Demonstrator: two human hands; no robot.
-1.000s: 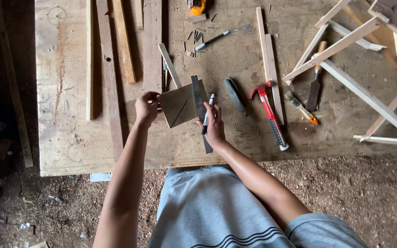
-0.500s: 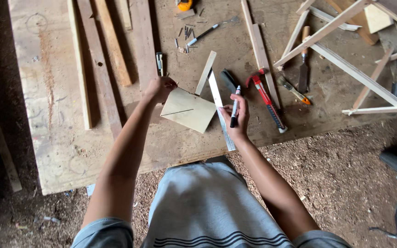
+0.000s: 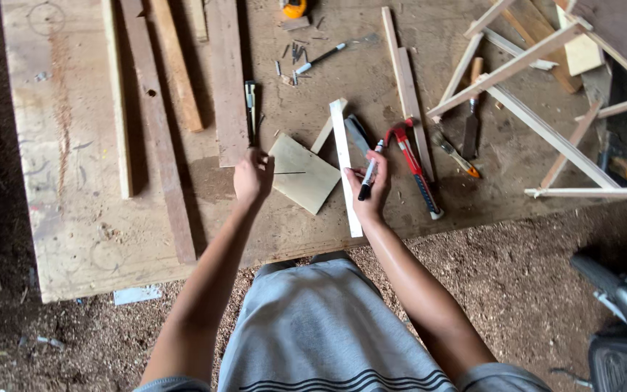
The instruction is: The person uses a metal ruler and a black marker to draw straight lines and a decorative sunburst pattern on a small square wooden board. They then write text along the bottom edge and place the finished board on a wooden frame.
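Your left hand (image 3: 253, 176) is pinching the left corner of the square plywood piece (image 3: 303, 173), which is lying flat on the desk (image 3: 74, 181). Just right of that piece, your right hand (image 3: 369, 190) is gripping a black marker (image 3: 368, 174) and touching the white ruler strip (image 3: 345, 167), with the red-handled tool (image 3: 415, 168) lying beyond it.

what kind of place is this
Most likely a rough woodworking shop. A plywood worktable holds wood strips, a red-handled saw and loose nails, and sawdust covers the floor.
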